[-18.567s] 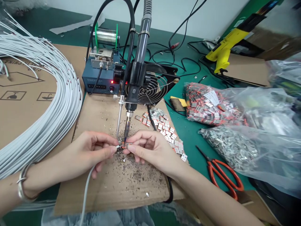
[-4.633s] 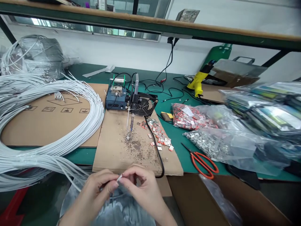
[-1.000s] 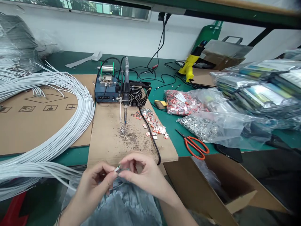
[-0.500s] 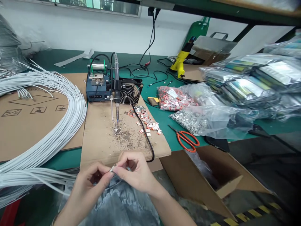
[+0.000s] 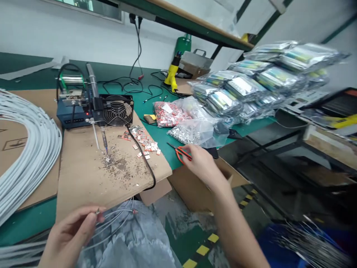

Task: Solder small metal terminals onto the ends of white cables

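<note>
My left hand (image 5: 71,232) is low in front of the cardboard, thumb and forefinger pinched on the end of a white cable (image 5: 97,211). Its small tip pokes out above the fingers. More white cables (image 5: 118,216) lie across my lap beside it, one with a small reddish end. At the table's front edge, my right hand (image 5: 205,163) has its fingers closed on the red handles of the scissors (image 5: 180,152). The blades point away to the left, and part of the handles is hidden under the fingers.
A soldering iron (image 5: 96,96) stands in its holder over the cardboard (image 5: 83,178), beside a fan (image 5: 118,111) and scattered small connectors (image 5: 147,145). Bags of red parts (image 5: 170,113) and metal parts (image 5: 185,132) lie behind the scissors. A coil of white cables (image 5: 41,149) fills the left. An open carton (image 5: 192,190) stands below.
My right hand has left the cable end and moved right to the scissors. My left hand still pinches the cable, lower and farther left. The view has swung to the right.
</note>
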Demonstrator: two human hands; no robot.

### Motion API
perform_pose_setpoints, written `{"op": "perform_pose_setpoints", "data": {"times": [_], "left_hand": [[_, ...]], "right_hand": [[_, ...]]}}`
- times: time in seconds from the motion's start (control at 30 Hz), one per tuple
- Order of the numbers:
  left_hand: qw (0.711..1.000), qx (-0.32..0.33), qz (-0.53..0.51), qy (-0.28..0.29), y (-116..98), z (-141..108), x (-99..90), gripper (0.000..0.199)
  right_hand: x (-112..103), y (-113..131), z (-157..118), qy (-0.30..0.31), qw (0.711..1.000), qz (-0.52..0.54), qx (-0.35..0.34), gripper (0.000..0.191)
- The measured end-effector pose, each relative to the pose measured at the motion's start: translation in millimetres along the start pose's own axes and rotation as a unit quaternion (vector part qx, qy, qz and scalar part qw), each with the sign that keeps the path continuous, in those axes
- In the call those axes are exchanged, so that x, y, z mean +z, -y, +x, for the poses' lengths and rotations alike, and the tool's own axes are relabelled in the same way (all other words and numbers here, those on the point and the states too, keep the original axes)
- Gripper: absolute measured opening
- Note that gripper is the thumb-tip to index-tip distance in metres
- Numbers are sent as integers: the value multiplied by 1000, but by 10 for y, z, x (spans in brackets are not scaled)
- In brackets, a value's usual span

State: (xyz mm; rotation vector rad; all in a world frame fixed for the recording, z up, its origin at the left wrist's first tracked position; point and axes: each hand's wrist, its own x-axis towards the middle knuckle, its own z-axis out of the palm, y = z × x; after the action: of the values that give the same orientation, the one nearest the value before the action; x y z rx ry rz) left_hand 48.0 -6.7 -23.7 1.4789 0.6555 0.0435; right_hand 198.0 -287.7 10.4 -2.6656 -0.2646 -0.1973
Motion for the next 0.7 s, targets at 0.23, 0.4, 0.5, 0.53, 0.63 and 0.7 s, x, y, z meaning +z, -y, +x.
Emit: {"op": "perform_pose_setpoints", "data": {"times": [0.23,0.4,0.5,0.53,0.63,0.7], "left_hand": [[997,55,-7,54,-208,-39,130,20],[990,84,11,114,-107,-42,100,16],[992,78,-5,102,-75,-69,104,16],[992,78,-8,98,-75,-76,110,17],[993,85,0,88,-80,-89,129,19],[993,90,5,82,-79,-96,132,19]], "right_hand": [[-145,-646,381,157,981,-110,9,15],[-122,-246,-90,114,991,64,-33,33],[-3,139,-582,165,956,231,-71,41],[45,264,-725,186,948,248,-73,47],[163,564,-980,277,922,259,-71,52],[202,679,-1005,320,914,242,-68,49]]}}
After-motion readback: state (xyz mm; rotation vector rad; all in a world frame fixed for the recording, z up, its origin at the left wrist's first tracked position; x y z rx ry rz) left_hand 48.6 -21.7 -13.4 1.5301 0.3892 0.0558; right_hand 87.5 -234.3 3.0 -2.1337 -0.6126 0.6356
